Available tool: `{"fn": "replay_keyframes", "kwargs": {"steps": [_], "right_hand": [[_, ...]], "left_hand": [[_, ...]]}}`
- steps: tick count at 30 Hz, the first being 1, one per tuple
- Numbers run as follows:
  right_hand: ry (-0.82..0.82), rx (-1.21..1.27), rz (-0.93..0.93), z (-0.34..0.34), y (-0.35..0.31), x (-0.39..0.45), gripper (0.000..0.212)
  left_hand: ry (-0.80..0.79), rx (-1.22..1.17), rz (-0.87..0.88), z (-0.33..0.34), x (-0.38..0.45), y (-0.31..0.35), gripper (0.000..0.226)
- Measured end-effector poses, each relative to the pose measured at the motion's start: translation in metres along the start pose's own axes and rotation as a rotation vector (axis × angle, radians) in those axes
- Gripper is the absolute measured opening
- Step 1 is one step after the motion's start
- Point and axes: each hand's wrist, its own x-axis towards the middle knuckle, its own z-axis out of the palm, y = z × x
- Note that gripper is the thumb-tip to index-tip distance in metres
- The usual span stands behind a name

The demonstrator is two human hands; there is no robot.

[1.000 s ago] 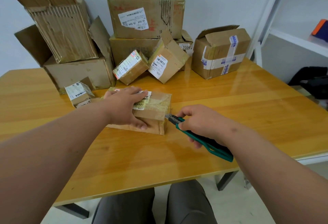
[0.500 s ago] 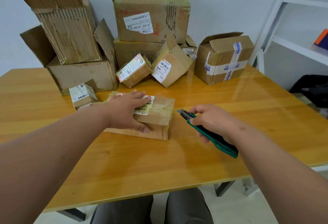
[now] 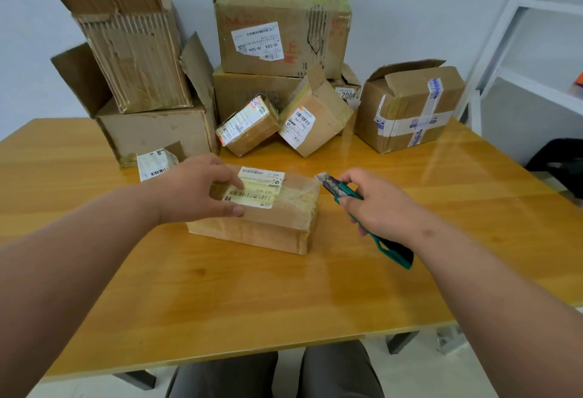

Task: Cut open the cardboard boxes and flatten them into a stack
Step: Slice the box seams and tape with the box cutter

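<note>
1 second back I had the blade of the green utility knife [image 3: 366, 218] at the right end of the small taped box [image 3: 268, 218]; now my right hand [image 3: 378, 208], fingers wrapped round the handle, holds the blade up beside the box's far right corner, off the cardboard. My left hand [image 3: 192, 192] lies flat on the label with fingers straight, pinning the box to the surface [image 3: 284, 303], near the front edge. I judge that end seam done and the top tape next.
</note>
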Motion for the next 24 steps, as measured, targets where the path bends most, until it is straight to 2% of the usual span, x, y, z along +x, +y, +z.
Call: {"fn": "replay_keyframes", "kwargs": {"steps": [3,8,13,16,24], "right_hand": [[0.058,0.011,-0.034,0.006,-0.010,0.004,0.015],[0.077,-0.060,-0.088,0.016,-0.028,0.014,0.023],[0.086,-0.124,0.120,0.016,-0.015,0.026,0.031],[0.037,-0.220,0.238,0.022,0.000,0.024,0.042],[0.008,-0.241,0.206,0.034,0.009,0.029,0.065]], "left_hand": [[-0.066,0.123,0.021,-0.003,-0.002,0.006,0.066],[-0.094,0.214,0.033,-0.008,0.002,0.018,0.068],[-0.082,0.268,0.040,-0.011,0.003,0.024,0.072],[-0.073,0.291,0.054,-0.012,-0.001,0.026,0.070],[-0.094,0.307,0.100,-0.017,-0.003,0.032,0.054]]}}
